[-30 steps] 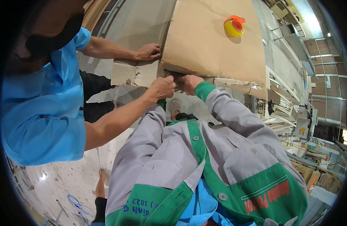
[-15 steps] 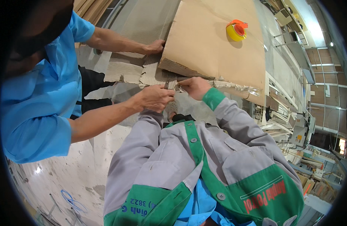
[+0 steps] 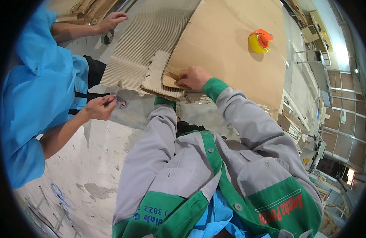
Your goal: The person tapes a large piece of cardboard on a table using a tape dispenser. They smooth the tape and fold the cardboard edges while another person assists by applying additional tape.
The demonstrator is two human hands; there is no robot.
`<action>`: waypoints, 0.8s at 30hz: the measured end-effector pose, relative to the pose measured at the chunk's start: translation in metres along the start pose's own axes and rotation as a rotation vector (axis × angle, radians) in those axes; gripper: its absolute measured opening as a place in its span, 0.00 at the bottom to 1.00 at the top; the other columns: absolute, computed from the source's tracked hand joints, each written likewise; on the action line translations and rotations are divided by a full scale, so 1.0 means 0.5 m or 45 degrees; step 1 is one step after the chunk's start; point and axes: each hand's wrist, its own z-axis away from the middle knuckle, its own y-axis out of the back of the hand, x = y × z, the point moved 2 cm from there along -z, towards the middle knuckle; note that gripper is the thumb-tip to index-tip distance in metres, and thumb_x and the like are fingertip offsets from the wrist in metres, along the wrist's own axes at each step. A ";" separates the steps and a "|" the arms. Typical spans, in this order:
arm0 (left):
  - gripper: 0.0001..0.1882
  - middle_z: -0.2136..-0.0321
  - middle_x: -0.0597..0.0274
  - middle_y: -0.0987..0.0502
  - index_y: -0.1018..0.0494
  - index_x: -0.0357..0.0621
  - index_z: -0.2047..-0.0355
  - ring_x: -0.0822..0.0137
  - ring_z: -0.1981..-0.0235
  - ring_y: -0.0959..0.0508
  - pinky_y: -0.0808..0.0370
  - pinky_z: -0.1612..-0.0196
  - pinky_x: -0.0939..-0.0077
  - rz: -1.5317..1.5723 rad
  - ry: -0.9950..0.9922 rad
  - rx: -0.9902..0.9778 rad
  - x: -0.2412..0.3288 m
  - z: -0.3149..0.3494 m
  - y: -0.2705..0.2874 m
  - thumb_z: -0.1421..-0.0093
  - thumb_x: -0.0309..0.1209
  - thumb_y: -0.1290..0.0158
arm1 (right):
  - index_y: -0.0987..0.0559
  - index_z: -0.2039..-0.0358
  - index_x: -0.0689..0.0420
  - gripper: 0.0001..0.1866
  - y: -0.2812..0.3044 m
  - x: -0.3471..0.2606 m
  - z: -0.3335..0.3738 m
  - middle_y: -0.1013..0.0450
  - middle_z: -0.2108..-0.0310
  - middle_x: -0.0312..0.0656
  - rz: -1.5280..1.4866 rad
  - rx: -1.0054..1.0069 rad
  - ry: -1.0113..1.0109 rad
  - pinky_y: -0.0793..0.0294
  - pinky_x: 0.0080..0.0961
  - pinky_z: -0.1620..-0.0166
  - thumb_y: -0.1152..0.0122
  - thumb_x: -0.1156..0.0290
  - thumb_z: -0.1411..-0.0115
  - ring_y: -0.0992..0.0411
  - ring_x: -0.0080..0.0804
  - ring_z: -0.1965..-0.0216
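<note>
Head view: my right hand has come up over the near left corner of the large, flat brown cardboard sheet. Its fingers are bent and drawn together at that corner; whether they pinch the edge or only press, I cannot tell. My left hand is hidden below the near edge, with just its green cloth cuff showing, so I cannot tell its grip.

My co-worker's lower hand has left my fingers, and the upper hand has let go of the sheet's left edge. I judge that this leaves the corner to me alone. A ragged, pale corrugated strip lies along that left edge, over the wide grey-brown corrugated sheet. The yellow tape roll in its orange dispenser sits nearer the brown sheet's right edge.

As for writing, my grey-and-green cloth jacket bears red lettering on its right green panel, and blue letters and digits on the left one. I can make out none on the cardboard or tape.
</note>
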 end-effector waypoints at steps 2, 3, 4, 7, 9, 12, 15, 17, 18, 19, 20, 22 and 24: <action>0.22 0.59 0.62 0.25 0.29 0.48 0.52 0.62 0.59 0.22 0.23 0.56 0.66 -0.027 -0.081 0.016 -0.005 -0.010 -0.002 0.30 0.53 0.55 | 0.16 0.61 0.52 0.15 -0.017 -0.014 0.007 0.18 0.65 0.47 0.099 0.079 0.005 0.22 0.46 0.58 0.35 0.55 0.39 0.19 0.51 0.60; 0.23 0.59 0.62 0.25 0.29 0.48 0.51 0.62 0.59 0.22 0.22 0.56 0.65 -0.040 -0.121 0.023 -0.008 -0.015 -0.002 0.29 0.53 0.56 | 0.18 0.61 0.53 0.15 -0.024 -0.021 0.007 0.18 0.65 0.48 0.177 0.134 0.023 0.21 0.47 0.58 0.35 0.55 0.39 0.19 0.51 0.60; 0.23 0.59 0.62 0.25 0.29 0.48 0.50 0.61 0.58 0.22 0.22 0.55 0.65 -0.054 -0.163 0.037 -0.011 -0.020 -0.004 0.29 0.54 0.56 | 0.19 0.60 0.54 0.15 -0.029 -0.028 0.005 0.18 0.65 0.49 0.256 0.195 0.045 0.21 0.47 0.58 0.36 0.56 0.38 0.19 0.51 0.60; 0.25 0.58 0.62 0.24 0.30 0.47 0.49 0.61 0.58 0.22 0.22 0.55 0.65 -0.080 -0.272 0.085 -0.014 -0.040 -0.019 0.28 0.55 0.57 | 0.25 0.61 0.53 0.13 -0.042 -0.030 -0.001 0.19 0.66 0.51 0.326 0.224 0.033 0.22 0.50 0.60 0.38 0.57 0.37 0.20 0.53 0.61; 0.26 0.58 0.62 0.24 0.30 0.47 0.48 0.61 0.58 0.22 0.22 0.55 0.65 -0.100 -0.370 0.131 -0.010 -0.051 -0.040 0.28 0.56 0.58 | 0.26 0.62 0.54 0.14 -0.049 -0.026 -0.007 0.19 0.67 0.52 0.284 0.231 0.021 0.22 0.52 0.61 0.38 0.58 0.36 0.20 0.54 0.62; 0.30 0.51 0.60 0.26 0.31 0.47 0.43 0.58 0.51 0.24 0.24 0.47 0.62 -0.154 -0.575 0.268 -0.002 -0.060 -0.085 0.29 0.59 0.58 | 0.25 0.59 0.54 0.15 -0.047 -0.018 -0.019 0.19 0.67 0.53 0.281 0.196 -0.015 0.22 0.51 0.60 0.38 0.57 0.36 0.20 0.55 0.62; 0.36 0.40 0.59 0.31 0.34 0.50 0.35 0.57 0.40 0.29 0.28 0.38 0.59 -0.101 -0.681 0.421 -0.012 -0.068 -0.136 0.30 0.64 0.61 | 0.23 0.52 0.54 0.17 -0.010 0.006 -0.023 0.19 0.66 0.56 -0.023 0.120 0.087 0.21 0.46 0.57 0.38 0.57 0.36 0.19 0.53 0.61; 0.43 0.36 0.58 0.34 0.37 0.52 0.32 0.56 0.37 0.32 0.32 0.34 0.60 -0.032 -0.670 0.437 -0.016 -0.075 -0.165 0.33 0.70 0.64 | 0.24 0.41 0.55 0.23 0.040 0.036 -0.015 0.20 0.58 0.59 -0.388 -0.026 0.067 0.22 0.39 0.50 0.40 0.59 0.33 0.20 0.49 0.56; 0.46 0.35 0.58 0.35 0.39 0.53 0.31 0.55 0.36 0.33 0.34 0.33 0.60 -0.008 -0.676 0.385 -0.017 -0.081 -0.180 0.34 0.74 0.66 | 0.25 0.40 0.58 0.24 0.063 0.053 0.006 0.21 0.55 0.59 -0.774 0.012 0.004 0.23 0.39 0.48 0.41 0.59 0.32 0.21 0.49 0.53; 0.49 0.33 0.56 0.37 0.41 0.51 0.29 0.55 0.34 0.35 0.37 0.31 0.60 -0.003 -0.651 0.483 -0.021 -0.083 -0.186 0.35 0.75 0.69 | 0.26 0.39 0.61 0.25 0.079 0.070 0.039 0.22 0.51 0.58 -1.134 0.045 -0.119 0.24 0.39 0.45 0.42 0.60 0.31 0.22 0.49 0.51; 0.49 0.32 0.56 0.37 0.41 0.50 0.29 0.55 0.33 0.35 0.37 0.31 0.60 -0.032 -0.673 0.542 -0.020 -0.087 -0.194 0.35 0.75 0.70 | 0.26 0.40 0.60 0.26 0.100 0.084 0.079 0.23 0.50 0.58 -1.032 0.249 -0.138 0.24 0.40 0.46 0.39 0.59 0.33 0.23 0.52 0.50; 0.51 0.31 0.55 0.38 0.43 0.48 0.28 0.55 0.32 0.36 0.39 0.30 0.60 -0.093 -0.711 0.655 -0.021 -0.093 -0.204 0.34 0.75 0.71 | 0.26 0.40 0.60 0.28 0.114 0.085 0.172 0.24 0.49 0.57 -0.615 0.776 0.071 0.24 0.41 0.46 0.36 0.59 0.36 0.24 0.55 0.49; 0.51 0.30 0.54 0.39 0.43 0.46 0.28 0.54 0.32 0.37 0.39 0.30 0.60 -0.146 -0.715 0.745 -0.026 -0.094 -0.210 0.34 0.75 0.72 | 0.26 0.42 0.61 0.28 0.086 0.060 0.250 0.24 0.49 0.55 -0.226 1.019 0.561 0.25 0.42 0.44 0.33 0.59 0.39 0.25 0.57 0.47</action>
